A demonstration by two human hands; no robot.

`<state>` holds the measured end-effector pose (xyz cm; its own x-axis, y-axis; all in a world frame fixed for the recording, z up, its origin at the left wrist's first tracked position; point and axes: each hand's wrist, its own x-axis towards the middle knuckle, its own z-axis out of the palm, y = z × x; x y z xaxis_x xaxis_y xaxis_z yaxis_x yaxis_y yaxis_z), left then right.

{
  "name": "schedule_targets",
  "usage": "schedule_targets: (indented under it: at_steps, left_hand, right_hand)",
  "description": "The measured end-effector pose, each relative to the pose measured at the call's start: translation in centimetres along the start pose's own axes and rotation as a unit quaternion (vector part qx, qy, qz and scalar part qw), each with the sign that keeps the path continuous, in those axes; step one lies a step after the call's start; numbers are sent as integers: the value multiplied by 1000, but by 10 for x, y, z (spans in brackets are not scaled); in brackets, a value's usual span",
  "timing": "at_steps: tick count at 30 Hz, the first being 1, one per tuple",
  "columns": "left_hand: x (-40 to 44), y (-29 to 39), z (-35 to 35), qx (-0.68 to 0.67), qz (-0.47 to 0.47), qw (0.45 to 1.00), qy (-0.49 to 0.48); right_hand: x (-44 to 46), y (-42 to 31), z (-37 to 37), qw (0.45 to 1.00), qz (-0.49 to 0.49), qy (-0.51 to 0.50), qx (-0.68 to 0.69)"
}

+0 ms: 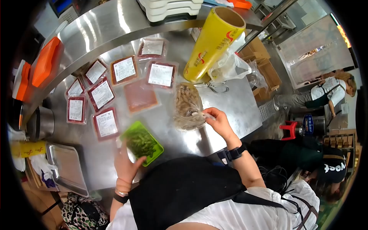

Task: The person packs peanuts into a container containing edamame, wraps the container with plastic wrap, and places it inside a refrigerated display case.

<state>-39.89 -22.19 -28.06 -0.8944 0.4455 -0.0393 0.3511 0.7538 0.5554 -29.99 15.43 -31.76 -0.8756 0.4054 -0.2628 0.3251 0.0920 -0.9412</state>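
the right hand (218,120) closes its grip on the gathered top of a clear plastic bag of brownish pieces (186,105) on the shiny metal worktop (227,100). the left hand (128,163) is at a bright-green rectangular tub (155,139) of green pieces (141,143); whether its grip holds, i cannot tell.

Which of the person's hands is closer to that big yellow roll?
The right hand: it pinches the gathered neck of the clear bag, on the person's side of the yellow roll. The left hand is farther off, at the green container.
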Motion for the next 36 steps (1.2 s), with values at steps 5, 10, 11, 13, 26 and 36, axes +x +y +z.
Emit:
schedule_targets:
  at_steps: [5, 10, 11, 13, 26, 36]
  left_hand:
    - [66, 60, 22, -222, 97, 962, -128]
    - [115, 110, 110, -338, 18, 901, -272]
    - [118, 112, 120, -311, 20, 909, -277]
    - [117, 109, 135, -305, 11, 914, -268]
    - [99, 104, 127, -393, 1, 889, -237]
    - [108, 85, 125, -536, -69, 774, -330]
  right_hand:
    - [-13, -8, 17, 998, -46, -48, -22]
    - [-31, -10, 32, 971, -174, -32, -162]
    - [-33, -9, 33, 962, -204, -44, -177]
    - [-37, -8, 34, 941, -260, -63, -206]
    - [-9, -12, 28, 961, -236, -41, -139]
    - [26, -12, 22, 967, -125, -204, -85]
